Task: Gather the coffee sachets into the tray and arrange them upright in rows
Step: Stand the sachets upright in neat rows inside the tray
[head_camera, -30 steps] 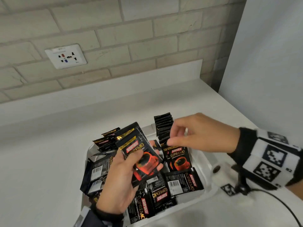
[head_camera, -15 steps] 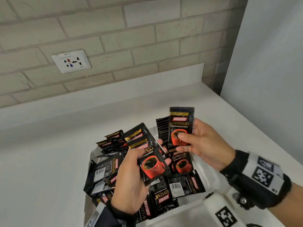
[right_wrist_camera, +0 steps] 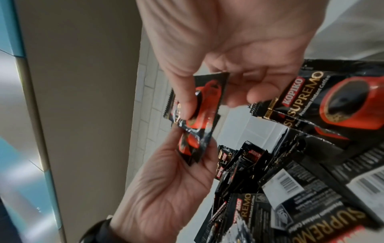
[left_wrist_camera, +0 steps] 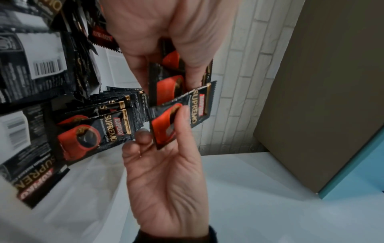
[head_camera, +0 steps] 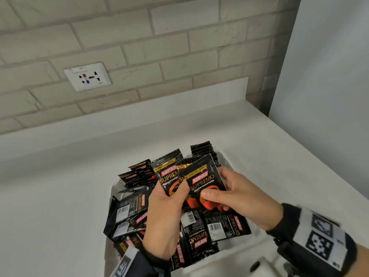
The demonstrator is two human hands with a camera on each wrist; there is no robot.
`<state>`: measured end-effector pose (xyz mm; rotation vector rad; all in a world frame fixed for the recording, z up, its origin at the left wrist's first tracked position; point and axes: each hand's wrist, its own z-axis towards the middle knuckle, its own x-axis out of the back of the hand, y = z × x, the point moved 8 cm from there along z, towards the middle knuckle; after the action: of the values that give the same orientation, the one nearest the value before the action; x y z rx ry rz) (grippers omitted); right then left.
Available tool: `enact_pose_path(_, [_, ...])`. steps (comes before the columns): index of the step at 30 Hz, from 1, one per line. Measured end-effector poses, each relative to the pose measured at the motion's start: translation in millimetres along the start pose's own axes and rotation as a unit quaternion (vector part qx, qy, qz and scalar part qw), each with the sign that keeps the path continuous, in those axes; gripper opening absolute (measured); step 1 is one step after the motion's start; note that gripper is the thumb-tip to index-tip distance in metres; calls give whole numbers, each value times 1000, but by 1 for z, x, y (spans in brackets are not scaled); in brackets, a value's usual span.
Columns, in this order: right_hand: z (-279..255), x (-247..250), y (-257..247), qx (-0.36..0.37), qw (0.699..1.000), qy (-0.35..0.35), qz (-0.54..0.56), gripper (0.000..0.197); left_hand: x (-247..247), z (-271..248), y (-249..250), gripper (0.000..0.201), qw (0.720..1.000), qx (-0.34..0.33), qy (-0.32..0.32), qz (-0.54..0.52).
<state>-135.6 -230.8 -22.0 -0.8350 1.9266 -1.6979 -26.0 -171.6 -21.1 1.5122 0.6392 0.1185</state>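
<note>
A white counter (head_camera: 60,196) ran under a brick wall (head_camera: 139,47) with a socket (head_camera: 87,76), and on it sat the white tray (head_camera: 114,186), heaped with black coffee sachets (head_camera: 127,212) lying flat and crossed, some barcode side up! At the tray's far right corner a row of sachets (head_camera: 201,147) stood on edge, packed close. Above the heap both hands met: the left hand (head_camera: 165,220) gripped a fanned bunch of sachets (head_camera: 169,174), thumb across the fronts, long sides pointing up and away. The right hand (head_camera: 239,198) pinched the front sachet (head_camera: 201,176) by its lower half, thumb on the red cup, top edge tilted up toward the wall, touching the bunch.
</note>
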Motion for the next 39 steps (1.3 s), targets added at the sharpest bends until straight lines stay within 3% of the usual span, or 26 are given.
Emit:
enact_pose_path(3, [1, -2, 1, 11, 1000, 8, -8, 15, -10, -4, -3, 31, 998, 4, -37, 45])
enact_pose_path(7, [4, -6, 2, 27, 999, 13, -13, 22, -27, -7, -9, 56, 986, 19, -109, 128])
enact_pose_path(12, [3, -7, 2, 32, 999, -2, -25, 22, -34, -8, -11, 19, 983, 41, -118, 131])
enact_pose_path(16, [-1, -1, -4, 35, 998, -13, -55, 36, -31, -6, -9, 18, 981, 39, -121, 144])
enact_pose_path(19, [-6, 24, -32, 86, 990, 52, -102, 72, -27, -3, -2, 22, 975, 3, -122, 187])
enact_pose_path(21, [-10, 36, -57, 129, 982, 81, -112, 78, -29, -2, 6, 23, 970, -33, -120, 211])
enact_pose_path(24, [-13, 35, -66, 114, 990, 79, -25, 87, -36, -1, 18, 24, 967, -85, -101, 219])
enact_pose_path(26, [-13, 17, -59, 88, 995, 22, 37, 98, -45, -2, 22, 22, 960, -114, -110, 232])
enact_pose_path(28, [-15, 2, -54, 88, 995, -17, 44, 98, -52, -5, 24, 19, 947, -134, -128, 262])
enact_pose_path(30, [-14, 6, -54, 88, 994, -5, 64, 96, -53, -7, 26, 20, 941, -128, -142, 281])
enact_pose_path(32, [-13, 21, -61, 109, 993, 38, 14, 88, -52, -7, 27, 21, 929, -120, -149, 317])
enact_pose_path(34, [-16, 33, -82, 175, 974, 76, -118, 77, -53, -7, 29, 20, 911, -122, -164, 357])
enact_pose_path(35, [-19, 32, -93, 216, 950, 72, -212, 72, -55, -7, 29, 20, 900, -130, -178, 376])
enact_pose_path(37, [-21, 20, -105, 261, 877, 20, -403, 57, -61, -8, 27, 21, 873, -145, -210, 415])
enact_pose_path(39, [-18, 17, -101, 244, 839, -26, -485, 43, -66, -7, 22, 22, 850, -146, -237, 447])
